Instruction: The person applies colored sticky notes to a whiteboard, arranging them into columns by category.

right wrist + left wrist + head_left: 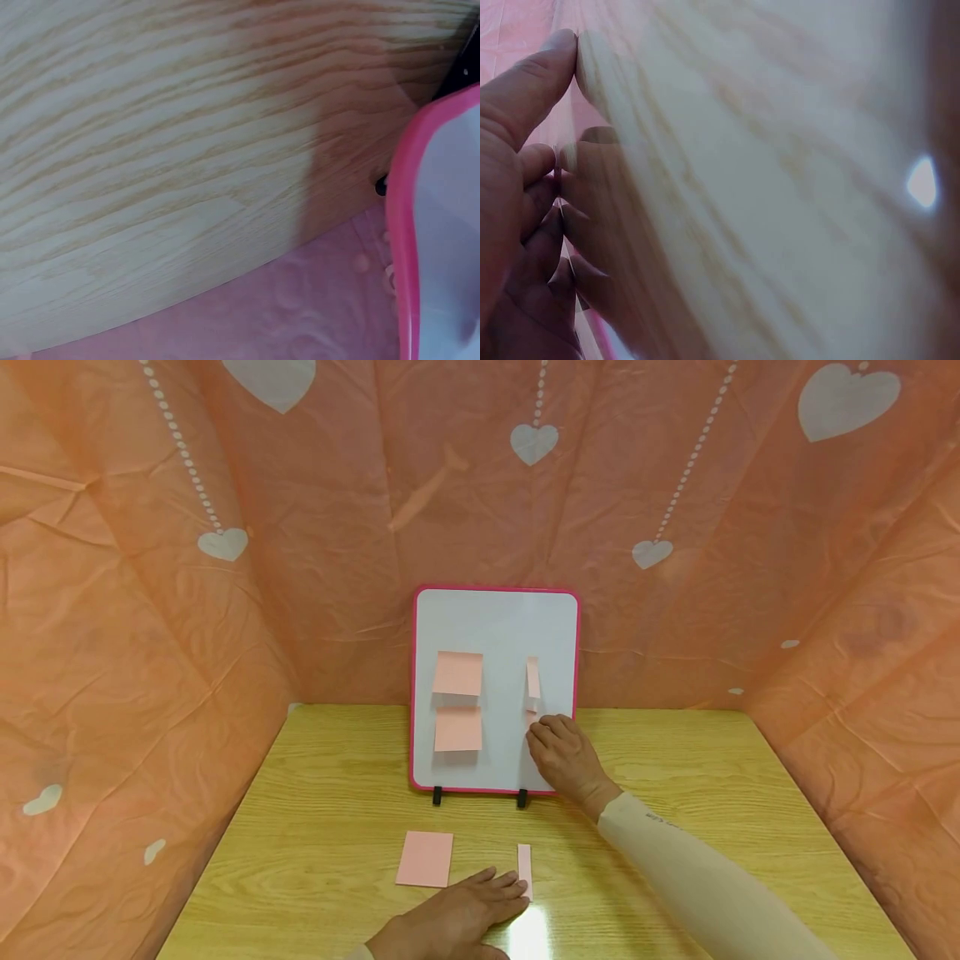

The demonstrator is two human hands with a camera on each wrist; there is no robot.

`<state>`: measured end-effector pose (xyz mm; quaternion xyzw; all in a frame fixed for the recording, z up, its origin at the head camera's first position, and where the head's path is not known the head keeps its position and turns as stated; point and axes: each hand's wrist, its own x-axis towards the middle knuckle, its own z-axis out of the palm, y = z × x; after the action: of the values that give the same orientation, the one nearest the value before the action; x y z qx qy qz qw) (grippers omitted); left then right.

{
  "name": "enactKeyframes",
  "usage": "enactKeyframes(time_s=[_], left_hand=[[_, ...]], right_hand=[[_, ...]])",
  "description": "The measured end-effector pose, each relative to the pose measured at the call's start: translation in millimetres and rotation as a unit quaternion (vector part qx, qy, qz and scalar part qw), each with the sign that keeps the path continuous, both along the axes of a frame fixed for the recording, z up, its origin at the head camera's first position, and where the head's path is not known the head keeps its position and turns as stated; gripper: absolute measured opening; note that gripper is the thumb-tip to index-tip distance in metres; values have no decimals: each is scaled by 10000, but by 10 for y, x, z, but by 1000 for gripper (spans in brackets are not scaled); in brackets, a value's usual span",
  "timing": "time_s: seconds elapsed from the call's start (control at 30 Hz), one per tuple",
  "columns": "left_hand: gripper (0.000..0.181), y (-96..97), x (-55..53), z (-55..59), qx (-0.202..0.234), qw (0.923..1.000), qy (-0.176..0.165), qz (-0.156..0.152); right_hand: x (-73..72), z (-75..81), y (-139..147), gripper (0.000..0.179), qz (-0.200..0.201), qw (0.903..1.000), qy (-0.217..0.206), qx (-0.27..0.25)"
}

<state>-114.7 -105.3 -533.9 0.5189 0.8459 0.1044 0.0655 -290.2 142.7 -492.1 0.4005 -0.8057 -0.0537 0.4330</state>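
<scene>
A whiteboard (502,618) with a pink frame stands upright at the back of the table. Two square pink sticky notes (458,673) are stuck on its left side, one above the other. On the right side is a narrow sticky note (532,677); just below it, my right hand (566,757) pinches a second narrow sticky note (531,717) against the board, its lower part hidden by the fingers. My left hand (465,917) lies with fingers extended on the table, fingertips on the lower end of a narrow sticky-note pad (524,860).
A square pink sticky-note pad (425,858) lies on the wood-grain table (315,827), left of the narrow pad. Black feet (522,798) hold up the board. Orange cloth (480,510) with white hearts encloses the back and sides.
</scene>
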Motion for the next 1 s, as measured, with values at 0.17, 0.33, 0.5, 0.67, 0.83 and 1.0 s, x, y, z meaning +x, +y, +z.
enactKeyframes(time_s=[0.17,0.33,0.5,0.67,0.83,1.0], left_hand=[[72,-2,0,0,-14,10000,-38,29],[73,2,1,1,-4,10000,-33,10],[72,2,2,0,-32,9999,-97,15],[72,15,-4,25,-135,9999,-87,36],[66,52,-5,85,-119,9997,102,167],[50,111,-8,141,-53,9987,452,217]], right_hand=[[3,1,-12,28,-3,10000,20,21],[11,-24,-5,25,-65,9999,-93,97],[57,-76,16,29,-133,9996,-227,61],[154,-134,64,43,-400,9974,-560,216],[238,-173,95,54,-823,9900,-1018,532],[249,-210,116,54,-837,9913,-877,509]])
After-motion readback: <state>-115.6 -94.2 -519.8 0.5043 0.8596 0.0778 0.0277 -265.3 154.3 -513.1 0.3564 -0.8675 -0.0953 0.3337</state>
